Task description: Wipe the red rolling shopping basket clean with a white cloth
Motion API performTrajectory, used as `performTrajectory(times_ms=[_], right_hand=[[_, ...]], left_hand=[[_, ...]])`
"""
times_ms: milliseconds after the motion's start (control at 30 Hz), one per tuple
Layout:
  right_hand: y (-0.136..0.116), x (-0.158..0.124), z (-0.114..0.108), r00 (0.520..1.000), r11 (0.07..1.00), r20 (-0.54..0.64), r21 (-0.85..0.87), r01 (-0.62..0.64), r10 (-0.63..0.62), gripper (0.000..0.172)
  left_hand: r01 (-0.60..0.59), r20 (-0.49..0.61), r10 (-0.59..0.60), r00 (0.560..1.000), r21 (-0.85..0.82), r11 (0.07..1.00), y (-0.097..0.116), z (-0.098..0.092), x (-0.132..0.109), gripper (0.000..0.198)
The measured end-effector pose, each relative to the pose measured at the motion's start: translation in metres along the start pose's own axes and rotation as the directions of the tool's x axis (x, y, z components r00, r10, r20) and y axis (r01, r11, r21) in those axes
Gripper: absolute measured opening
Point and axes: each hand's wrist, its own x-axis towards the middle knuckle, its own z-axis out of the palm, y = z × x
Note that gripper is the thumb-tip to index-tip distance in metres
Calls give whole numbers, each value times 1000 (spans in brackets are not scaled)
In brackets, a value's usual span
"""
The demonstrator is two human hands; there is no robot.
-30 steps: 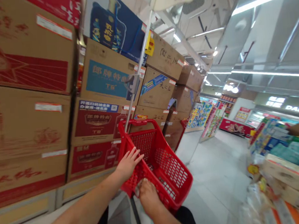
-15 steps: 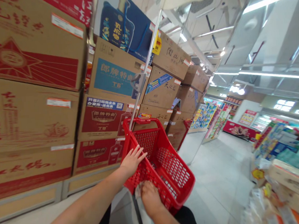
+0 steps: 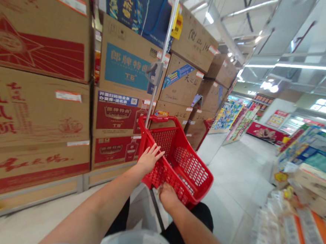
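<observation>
A red plastic basket (image 3: pixel 192 168) with perforated sides stands tilted in view just ahead of my legs. My left hand (image 3: pixel 150 158) lies on its near upper rim with the fingers spread. Lower down, at the outside of the basket's near wall, my right hand (image 3: pixel 168 196) is closed around something pale and small that I cannot make out. A thin metal pole (image 3: pixel 163 53) with a grey clamp rises behind the basket's left end. Below the basket a dark bar runs down between my legs.
Stacked cardboard cartons (image 3: pixel 36 105) on a low platform line the left side. Packaged goods (image 3: pixel 305 201) are piled at the lower right. A pale tiled floor (image 3: pixel 233 173) runs between them, toward shelves (image 3: pixel 226 114) farther back.
The view has tilted down, so the cartons and the basket appear higher and my shirt shows at the bottom. Both hands remain at the basket.
</observation>
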Motion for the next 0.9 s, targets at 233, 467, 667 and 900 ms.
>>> performTrajectory(times_ms=[233, 467, 667, 900], right_hand=[[0, -4, 3, 989, 997, 128, -1, -79, 78, 33], [0, -2, 1, 988, 997, 129, -18, -81, 83, 36], [0, -5, -6, 990, 998, 130, -23, -54, 57, 35], [0, -7, -10, 990, 999, 137, -27, -36, 39, 32]], left_hand=[[-6, 11, 7, 1000, -16, 1000, 2, 0, 1, 77], [-5, 1, 5, 1000, -31, 999, 3, -2, -1, 74], [3, 18, -3, 1000, -12, 1000, 2, -1, 0, 75], [14, 5, -14, 1000, -18, 1000, 1, 2, 1, 76]])
